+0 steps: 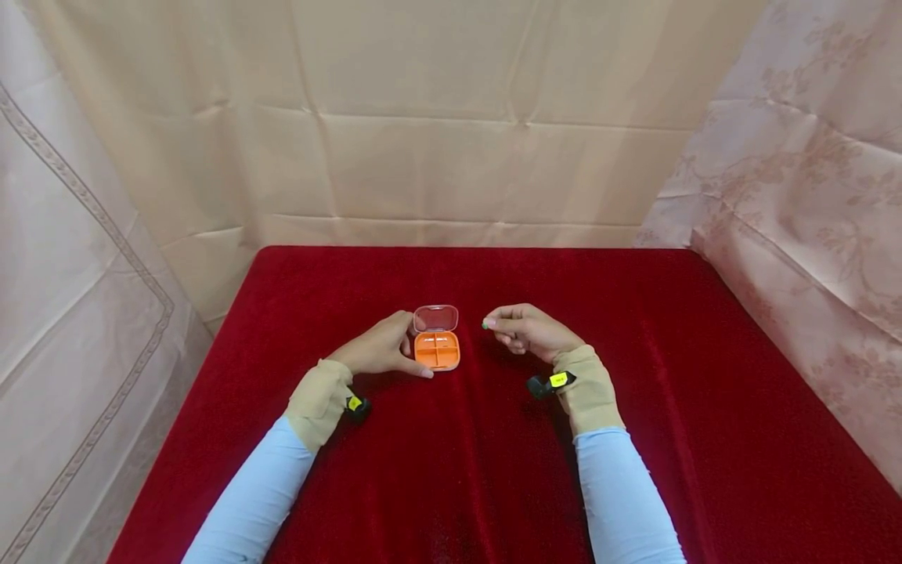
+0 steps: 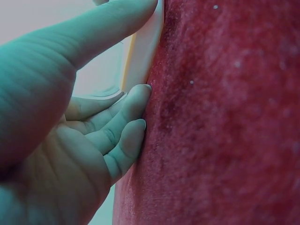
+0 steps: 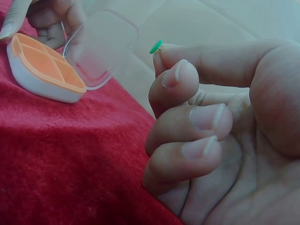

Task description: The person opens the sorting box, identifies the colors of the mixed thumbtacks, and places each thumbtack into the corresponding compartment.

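An orange and white pill box [image 1: 438,350] lies on the red cloth, its clear lid [image 1: 435,318] standing open on the far side. Dividers split its orange inside into several compartments. My left hand [image 1: 384,345] holds the box from its left, thumb at the near edge and fingers by the far left side and lid. To the right of the box, my right hand [image 1: 532,329] pinches a green thumbtack [image 3: 156,46] between thumb and index finger. Its flat green head faces outward, with a bit of gold pin showing. The other right fingers [image 3: 187,152] are curled in towards the palm.
Red velvety cloth [image 1: 451,470] covers the table. A beige curtain [image 1: 458,157] hangs behind its far edge, with a white curtain [image 1: 84,274] at the left and a flowered one [image 1: 810,196] at the right. Small black cameras sit on both wrists.
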Demonstrator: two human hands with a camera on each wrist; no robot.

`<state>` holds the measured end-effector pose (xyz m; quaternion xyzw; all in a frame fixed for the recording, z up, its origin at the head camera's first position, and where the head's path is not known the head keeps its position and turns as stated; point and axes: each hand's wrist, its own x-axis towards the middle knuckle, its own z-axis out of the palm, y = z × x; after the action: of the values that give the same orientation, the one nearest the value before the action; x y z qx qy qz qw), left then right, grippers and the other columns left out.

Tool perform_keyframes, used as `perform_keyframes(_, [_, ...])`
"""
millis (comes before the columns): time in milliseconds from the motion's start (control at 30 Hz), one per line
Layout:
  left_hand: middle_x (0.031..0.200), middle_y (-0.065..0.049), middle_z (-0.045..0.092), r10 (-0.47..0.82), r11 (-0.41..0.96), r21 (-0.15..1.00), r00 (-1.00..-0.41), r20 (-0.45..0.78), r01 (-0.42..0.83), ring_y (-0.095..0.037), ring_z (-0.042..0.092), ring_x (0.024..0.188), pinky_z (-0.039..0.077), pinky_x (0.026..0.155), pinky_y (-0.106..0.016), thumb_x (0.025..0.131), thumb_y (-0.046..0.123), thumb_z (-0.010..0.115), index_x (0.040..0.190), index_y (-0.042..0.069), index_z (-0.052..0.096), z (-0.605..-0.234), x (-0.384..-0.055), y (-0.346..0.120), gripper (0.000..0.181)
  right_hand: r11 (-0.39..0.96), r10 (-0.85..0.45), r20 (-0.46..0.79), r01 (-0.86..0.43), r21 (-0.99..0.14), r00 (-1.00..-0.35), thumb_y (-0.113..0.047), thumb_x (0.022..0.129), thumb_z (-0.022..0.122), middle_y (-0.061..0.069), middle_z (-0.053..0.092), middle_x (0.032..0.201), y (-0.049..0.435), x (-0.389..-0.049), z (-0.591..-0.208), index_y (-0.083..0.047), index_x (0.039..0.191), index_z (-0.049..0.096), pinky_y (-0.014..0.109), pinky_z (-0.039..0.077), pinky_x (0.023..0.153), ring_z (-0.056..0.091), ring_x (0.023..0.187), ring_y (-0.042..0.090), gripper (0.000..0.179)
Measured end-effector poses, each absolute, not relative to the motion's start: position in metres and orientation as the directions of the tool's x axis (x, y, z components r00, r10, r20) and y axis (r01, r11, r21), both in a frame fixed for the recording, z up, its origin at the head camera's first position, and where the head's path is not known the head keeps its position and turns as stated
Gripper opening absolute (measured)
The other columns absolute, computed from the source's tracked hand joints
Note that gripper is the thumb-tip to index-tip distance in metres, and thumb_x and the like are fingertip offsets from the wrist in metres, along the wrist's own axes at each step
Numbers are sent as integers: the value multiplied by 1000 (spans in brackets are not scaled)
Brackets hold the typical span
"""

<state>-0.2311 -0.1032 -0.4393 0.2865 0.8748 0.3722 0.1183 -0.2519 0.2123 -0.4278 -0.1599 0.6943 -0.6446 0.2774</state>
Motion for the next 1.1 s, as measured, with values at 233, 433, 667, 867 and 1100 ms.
perform_keyframes(233, [104,-8,57,594,557,720,-804,3,414,-18,55,85,49,75,-31,73,32,96,123,5,53,-439,-231,-102,70,116,-584,-180,138,-984,-791,-11,105,56,0,48,67,209,-251,-429,17,113,53,22,33,49,35,52,8,29])
perform_keyframes(433, [104,-7,58,598,538,736,-802,10,411,-18,55,83,50,73,-29,74,32,96,126,7,51,-440,-231,-102,73,122,-585,-181,135,-983,-791,-12,106,56,0,47,67,207,-251,-432,18,114,51,22,33,49,35,51,8,31])
perform_keyframes(667, [106,-6,59,598,517,752,-801,23,408,-18,56,82,49,72,-30,73,31,96,135,10,48,-439,-230,-102,81,129,-589,-184,133,-983,-787,-15,105,59,0,47,67,205,-250,-428,19,115,52,22,33,49,35,52,9,36])
perform_keyframes(867, [104,-5,59,598,520,747,-801,28,414,-18,56,85,50,74,-31,73,33,96,133,11,50,-439,-231,-102,79,139,-592,-200,145,-980,-780,-16,105,60,0,48,67,203,-252,-430,17,114,54,22,33,49,36,52,9,35])
perform_keyframes(1100, [105,-4,57,586,544,730,-810,21,413,-20,54,94,48,81,-33,73,35,96,131,11,52,-441,-233,-101,77,148,-599,-199,137,-980,-776,-15,104,60,1,47,66,198,-251,-431,18,114,53,22,32,48,35,51,9,35])
